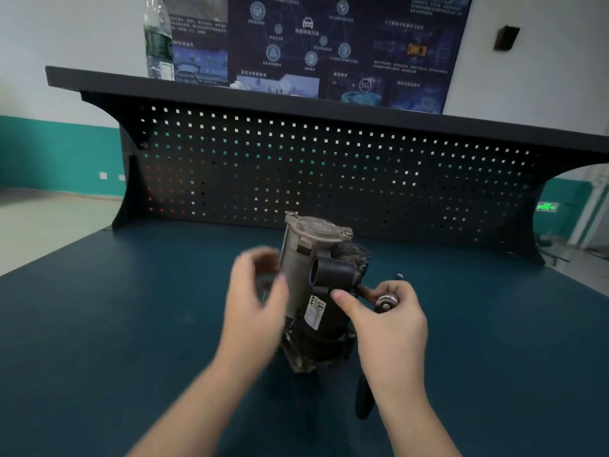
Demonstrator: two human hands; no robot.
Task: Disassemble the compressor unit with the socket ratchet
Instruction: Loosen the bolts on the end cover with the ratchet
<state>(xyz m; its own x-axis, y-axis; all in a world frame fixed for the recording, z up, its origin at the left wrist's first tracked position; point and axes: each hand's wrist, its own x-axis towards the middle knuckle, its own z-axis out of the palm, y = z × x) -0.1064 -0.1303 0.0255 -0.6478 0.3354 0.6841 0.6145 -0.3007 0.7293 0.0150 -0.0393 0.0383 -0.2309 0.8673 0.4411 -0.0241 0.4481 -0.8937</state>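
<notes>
1. At the left, our left hand (260,301) is blurred beside the compressor unit (321,291). Its fingers curl loosely toward the housing's left flank. We cannot tell whether they touch the metal, and they appear to grip nothing.

2. At the middle of the bench (115,324), well in from the near edge and short of the pegboard (329,166) along the far edge, the compressor unit stands tilted. Its grey cap points to the far edge and its dark motor end faces us.

3. Just right of it, our right hand (385,311) grips the head of the socket ratchet (385,303), fingers curled around it and thumb stretched toward the unit's label. The drive end points at a fitting on the unit's right side; whether the socket is seated on a fastener is hidden by the thumb.

4. The ratchet's dark handle (364,400) runs back toward the near edge, under our right wrist.

5. In our judgement the step in hand is seating the socket. We would do well to press our left palm firmly on the housing before any swing, since the tilted unit looks liable to roll.

6. We should push the socket square and fully home, then shift the right hand's grip down to the handle for leverage.

7. On the shelf (296,97) above the pegboard, toward its left end, stands a water bottle (158,41).
</notes>
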